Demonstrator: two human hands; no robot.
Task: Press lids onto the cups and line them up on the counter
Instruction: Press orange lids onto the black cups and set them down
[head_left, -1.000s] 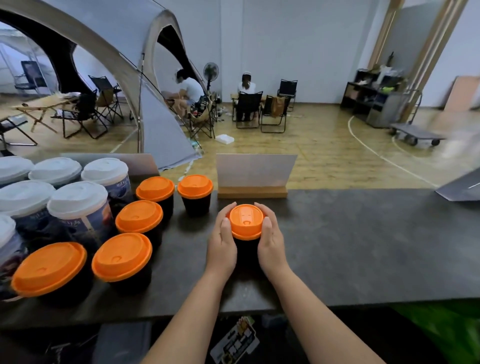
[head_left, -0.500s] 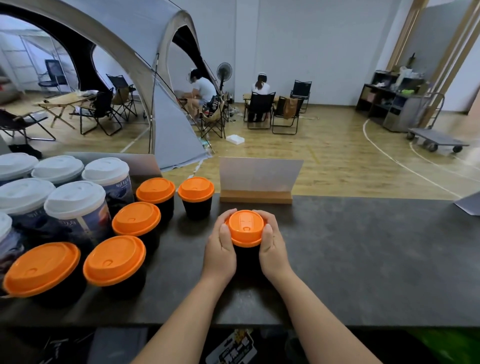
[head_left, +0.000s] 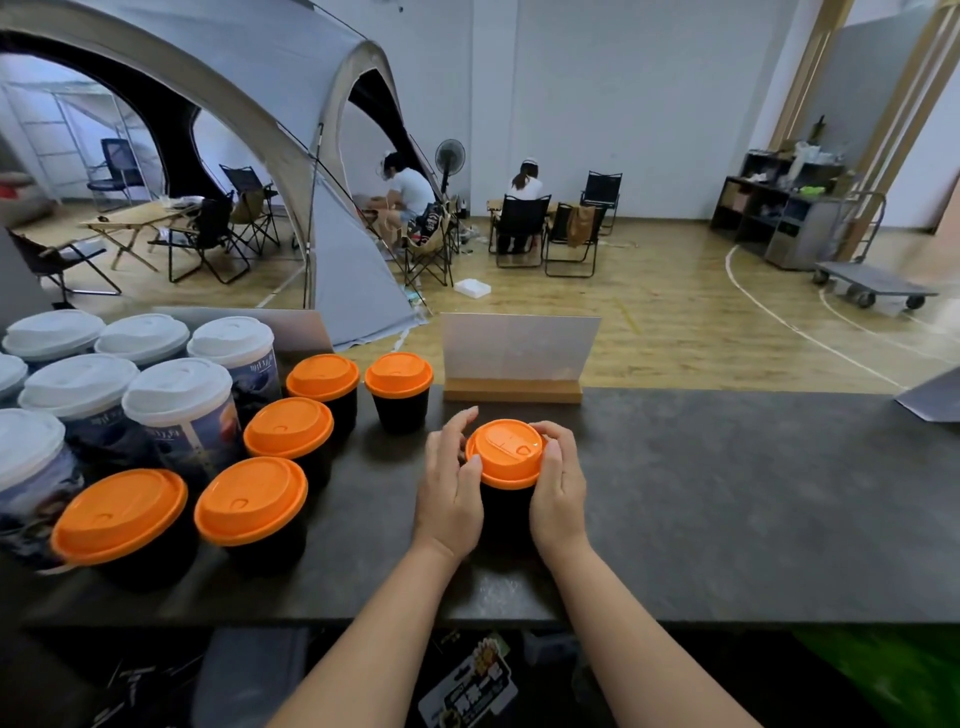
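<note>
A black cup (head_left: 506, 514) with an orange lid (head_left: 506, 449) stands on the dark counter (head_left: 727, 509) in front of me. My right hand (head_left: 558, 483) wraps around the cup's right side, fingers curled over the lid's far rim. On the cup's left is my left hand (head_left: 449, 493), its fingers straightened and lifted away from the lid; only the thumb lies against the rim. To the left stand several more black cups with orange lids (head_left: 288, 428), set close together.
Several taller printed cups with white lids (head_left: 179, 389) crowd the counter's far left. A sign holder on a wooden base (head_left: 519, 358) stands just behind the cup. Bare counter stretches to the right. People sit on chairs far behind.
My left hand's fingers have come off the lid and spread outward; before, both hands cupped it. The right hand keeps its hold. The cup stays in place.
</note>
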